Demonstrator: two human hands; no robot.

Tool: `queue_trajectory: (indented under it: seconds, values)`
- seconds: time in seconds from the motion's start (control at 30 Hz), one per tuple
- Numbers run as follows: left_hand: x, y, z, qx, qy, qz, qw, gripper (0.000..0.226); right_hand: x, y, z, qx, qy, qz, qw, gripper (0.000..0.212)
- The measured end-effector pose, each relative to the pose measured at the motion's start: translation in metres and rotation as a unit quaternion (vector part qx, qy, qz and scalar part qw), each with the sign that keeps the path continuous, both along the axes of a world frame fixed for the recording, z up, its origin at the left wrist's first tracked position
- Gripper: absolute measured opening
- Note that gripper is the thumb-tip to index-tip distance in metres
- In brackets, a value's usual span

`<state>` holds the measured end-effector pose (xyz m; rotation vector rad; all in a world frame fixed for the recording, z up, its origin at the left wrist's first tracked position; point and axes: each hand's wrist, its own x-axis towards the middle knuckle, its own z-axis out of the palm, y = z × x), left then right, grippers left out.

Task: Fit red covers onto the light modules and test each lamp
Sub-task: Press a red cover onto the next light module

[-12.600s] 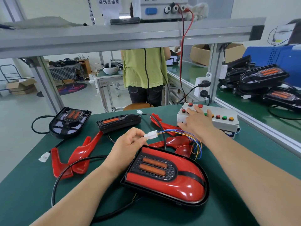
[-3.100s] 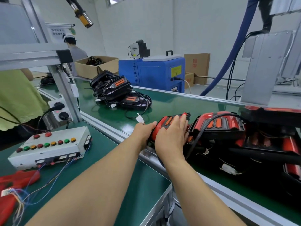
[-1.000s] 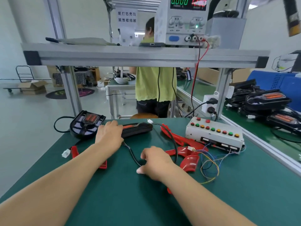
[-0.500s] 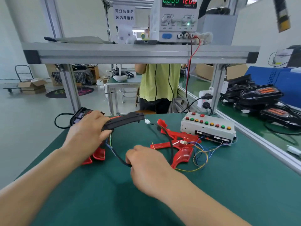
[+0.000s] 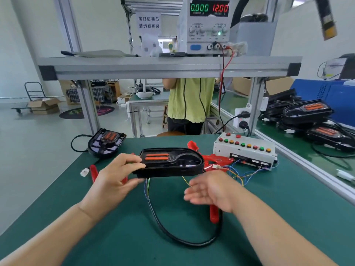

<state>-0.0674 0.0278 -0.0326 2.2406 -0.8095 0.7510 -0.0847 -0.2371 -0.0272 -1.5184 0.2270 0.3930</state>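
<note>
My left hand (image 5: 115,181) grips the black light module (image 5: 172,167) above the desk (image 5: 115,242); my right hand (image 5: 211,191) hovers beside it, wide, holding nothing.

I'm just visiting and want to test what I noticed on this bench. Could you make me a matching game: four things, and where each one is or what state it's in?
Things
1. power supply
2. button box
3. right hand
4. nearest black lamp

Places or states
A. gripped by the left hand
B. on the overhead shelf, digits lit
C. open, fingers holding nothing
D. sitting on the green table, back right

Pairs: 1-B, 2-D, 3-C, 4-A
</note>
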Motion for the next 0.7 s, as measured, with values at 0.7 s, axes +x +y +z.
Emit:
queue_trajectory:
  seconds: [0.7]
  values:
    - [-0.03,-0.126,-0.001,0.198,0.178,-0.024,0.964,0.026,0.05,-0.023,-0.015,0.207,-0.081,-0.116,0.968,0.038]
